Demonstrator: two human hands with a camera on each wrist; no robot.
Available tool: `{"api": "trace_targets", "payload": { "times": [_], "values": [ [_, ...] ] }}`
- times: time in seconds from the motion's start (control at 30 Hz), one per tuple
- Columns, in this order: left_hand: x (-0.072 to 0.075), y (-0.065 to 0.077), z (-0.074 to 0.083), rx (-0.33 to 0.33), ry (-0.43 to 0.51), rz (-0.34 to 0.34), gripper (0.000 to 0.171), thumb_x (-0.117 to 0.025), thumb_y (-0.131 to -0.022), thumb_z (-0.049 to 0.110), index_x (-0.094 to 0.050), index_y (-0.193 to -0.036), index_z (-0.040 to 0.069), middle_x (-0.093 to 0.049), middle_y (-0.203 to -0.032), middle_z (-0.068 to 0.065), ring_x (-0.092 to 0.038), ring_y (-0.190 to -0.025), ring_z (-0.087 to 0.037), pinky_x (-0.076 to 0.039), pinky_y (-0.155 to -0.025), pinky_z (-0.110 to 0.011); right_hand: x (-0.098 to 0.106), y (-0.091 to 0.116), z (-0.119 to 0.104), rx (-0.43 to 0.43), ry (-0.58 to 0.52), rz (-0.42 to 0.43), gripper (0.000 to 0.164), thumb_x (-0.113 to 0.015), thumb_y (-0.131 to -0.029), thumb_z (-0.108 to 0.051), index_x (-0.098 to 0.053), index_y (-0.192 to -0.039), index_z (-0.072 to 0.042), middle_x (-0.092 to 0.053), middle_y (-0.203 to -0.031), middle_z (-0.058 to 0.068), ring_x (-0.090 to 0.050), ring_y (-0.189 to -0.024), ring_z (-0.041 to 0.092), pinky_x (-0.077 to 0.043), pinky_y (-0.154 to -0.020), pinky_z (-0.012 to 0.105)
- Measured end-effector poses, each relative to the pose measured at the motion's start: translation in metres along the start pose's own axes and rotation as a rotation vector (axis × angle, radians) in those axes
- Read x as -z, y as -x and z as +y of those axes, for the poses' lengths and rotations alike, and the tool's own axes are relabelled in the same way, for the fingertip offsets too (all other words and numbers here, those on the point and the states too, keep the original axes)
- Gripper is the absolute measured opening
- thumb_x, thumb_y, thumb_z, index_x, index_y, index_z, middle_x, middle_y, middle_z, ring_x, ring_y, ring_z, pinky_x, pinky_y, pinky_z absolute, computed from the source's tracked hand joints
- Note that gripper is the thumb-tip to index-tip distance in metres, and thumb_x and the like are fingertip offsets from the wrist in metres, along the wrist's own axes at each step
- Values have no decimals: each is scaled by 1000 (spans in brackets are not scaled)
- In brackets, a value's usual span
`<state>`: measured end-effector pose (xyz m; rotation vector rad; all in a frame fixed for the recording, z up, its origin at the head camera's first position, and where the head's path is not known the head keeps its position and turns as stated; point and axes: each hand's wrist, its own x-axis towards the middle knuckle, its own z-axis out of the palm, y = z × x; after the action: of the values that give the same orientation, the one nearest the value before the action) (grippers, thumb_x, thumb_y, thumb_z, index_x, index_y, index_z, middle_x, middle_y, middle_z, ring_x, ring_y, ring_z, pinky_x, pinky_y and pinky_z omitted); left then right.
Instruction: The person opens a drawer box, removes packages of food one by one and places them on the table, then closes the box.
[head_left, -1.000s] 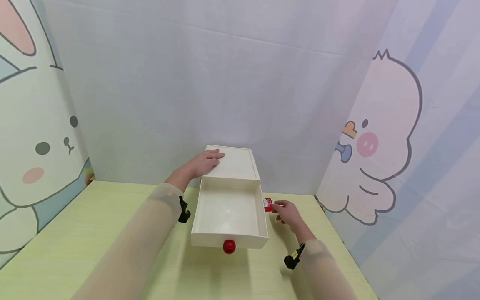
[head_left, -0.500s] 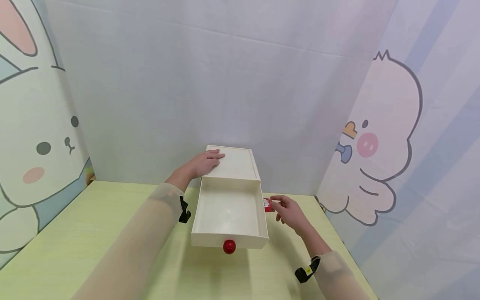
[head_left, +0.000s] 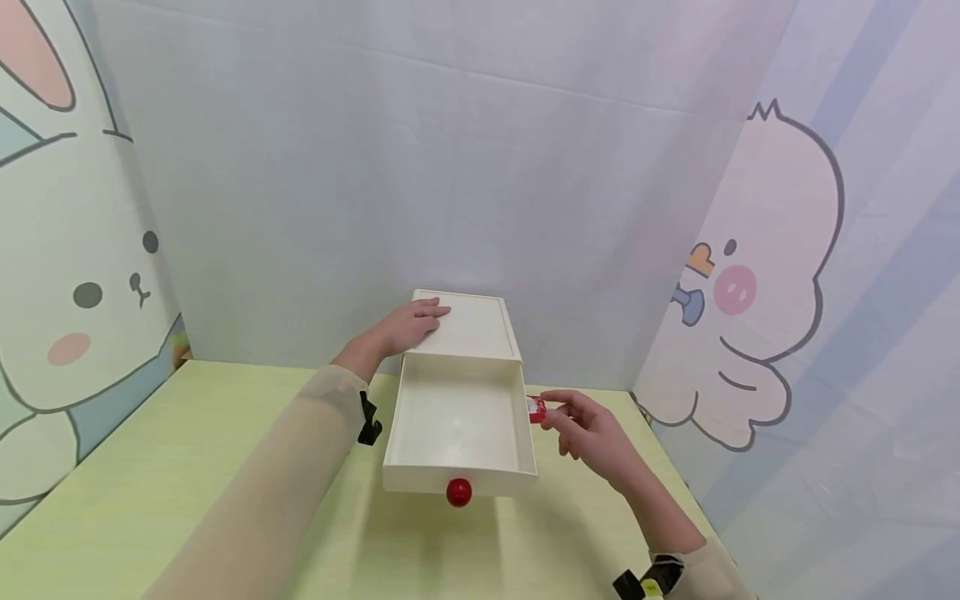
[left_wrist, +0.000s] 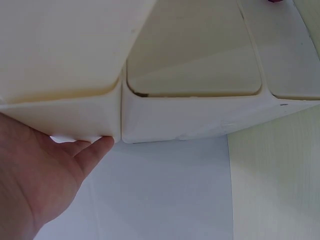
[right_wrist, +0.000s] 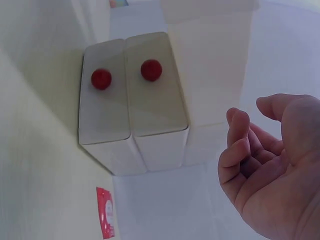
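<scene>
Drawn toward me since a second ago, my right hand (head_left: 592, 431) hovers, fingers loosely bent; the red packet (head_left: 536, 409) lies at the drawer's (head_left: 457, 425) three o'clock. My left hand (head_left: 407, 328), fingers spread, rests atop the cabinet (head_left: 474, 323) at eleven.

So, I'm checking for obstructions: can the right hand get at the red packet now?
Probably yes: the right hand looks empty, and the red packet lies beside the drawer unit with nothing visible blocking the way.
</scene>
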<state>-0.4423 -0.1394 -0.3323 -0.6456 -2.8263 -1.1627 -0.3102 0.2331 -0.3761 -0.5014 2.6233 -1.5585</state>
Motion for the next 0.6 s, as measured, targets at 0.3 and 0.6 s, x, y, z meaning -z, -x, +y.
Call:
{"api": "trace_targets", "payload": {
  "times": [0.3,0.6],
  "values": [
    [0,0,0,-2,-6,-3,55,-36,-116,29,-45,-169,15,-23,-184,-12,-13,-172,-42,-13,-139,-61,-2,34,-30,177,6,-64,29,-63,-112,-19,-67,-140,-11,-72,-101,6,-64,-68,24,-56,-58,29],
    [2,1,1,-3,1,-8,54,-37,-116,28,-46,-168,15,-24,-184,-12,-13,-172,-41,-15,-139,-61,-15,59,-52,390,-64,-259,29,-57,-112,-3,-64,-141,-3,-71,-99,16,-63,-61,21,-45,-46,24]
  ]
}}
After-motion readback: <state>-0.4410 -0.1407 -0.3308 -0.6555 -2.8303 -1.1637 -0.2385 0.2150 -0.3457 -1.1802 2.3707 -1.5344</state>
